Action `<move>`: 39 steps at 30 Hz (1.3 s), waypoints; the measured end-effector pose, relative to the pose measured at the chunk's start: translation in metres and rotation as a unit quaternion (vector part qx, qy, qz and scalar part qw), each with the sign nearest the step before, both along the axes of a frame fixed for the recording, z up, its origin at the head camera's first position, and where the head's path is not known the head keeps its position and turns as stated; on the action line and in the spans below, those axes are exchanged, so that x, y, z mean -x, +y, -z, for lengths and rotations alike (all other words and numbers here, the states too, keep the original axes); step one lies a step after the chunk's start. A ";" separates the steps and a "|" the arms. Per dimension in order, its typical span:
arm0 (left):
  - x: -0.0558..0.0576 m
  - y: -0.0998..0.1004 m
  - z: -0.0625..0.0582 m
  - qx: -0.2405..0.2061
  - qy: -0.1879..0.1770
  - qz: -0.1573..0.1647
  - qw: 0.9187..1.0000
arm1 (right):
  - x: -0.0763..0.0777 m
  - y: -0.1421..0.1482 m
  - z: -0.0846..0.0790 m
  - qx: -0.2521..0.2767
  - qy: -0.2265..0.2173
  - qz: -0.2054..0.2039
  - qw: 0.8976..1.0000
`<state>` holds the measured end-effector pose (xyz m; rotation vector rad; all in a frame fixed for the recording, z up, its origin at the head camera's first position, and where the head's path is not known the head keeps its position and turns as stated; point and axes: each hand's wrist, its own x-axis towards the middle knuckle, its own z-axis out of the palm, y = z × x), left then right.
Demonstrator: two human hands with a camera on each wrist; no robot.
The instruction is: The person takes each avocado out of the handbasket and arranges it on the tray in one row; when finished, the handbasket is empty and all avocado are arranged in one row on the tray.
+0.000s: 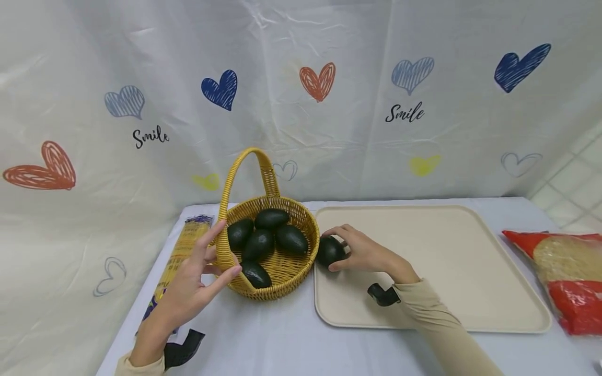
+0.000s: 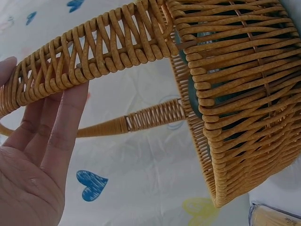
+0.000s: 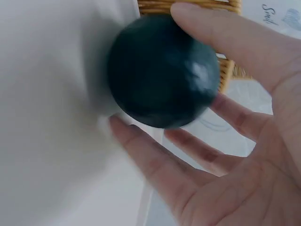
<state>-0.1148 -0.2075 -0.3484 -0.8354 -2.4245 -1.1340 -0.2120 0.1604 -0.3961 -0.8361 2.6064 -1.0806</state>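
Grasping right hand [image 1: 359, 251]: thumb and fingers round an avocado [image 1: 331, 251].
Avocado: left of my palm, at the tray's [image 1: 447, 261] left edge, beside the basket [image 1: 277, 293].
Handle [image 1: 227, 192]: gripped by my left hand [image 1: 188, 284].

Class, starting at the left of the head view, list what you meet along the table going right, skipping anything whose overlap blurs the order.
Yellow pasta packet, wicker basket, avocado outside the basket, right hand, red-and-clear bag.

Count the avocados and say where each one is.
6: five avocados in the basket, at back, left, middle, right and front; a sixth avocado in the right hand at the tray's left edge. More may be hidden.
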 end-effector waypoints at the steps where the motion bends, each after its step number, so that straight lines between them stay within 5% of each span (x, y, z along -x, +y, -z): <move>1: 0.000 0.000 0.000 0.000 0.000 0.001 1.000 | 0.000 0.002 -0.002 0.001 -0.004 -0.002 1.000; 9: 0.001 0.000 0.000 0.003 0.009 0.003 1.000 | 0.001 0.002 -0.035 0.004 0.049 -0.010 0.999; 16: 0.001 0.000 0.000 0.001 0.006 0.004 1.000 | 0.010 -0.041 -0.062 -0.016 0.073 -0.052 0.996; 20: 0.000 -0.001 0.000 -0.001 0.002 0.002 1.000 | 0.017 -0.071 -0.058 -0.060 0.058 -0.076 0.994; 27: 0.000 0.001 -0.002 0.002 -0.006 0.001 1.000 | 0.019 -0.094 -0.042 -0.117 0.014 -0.061 0.991; 39: -0.001 0.001 -0.001 0.004 -0.010 -0.010 1.000 | 0.015 -0.105 -0.029 -0.141 0.031 -0.103 0.984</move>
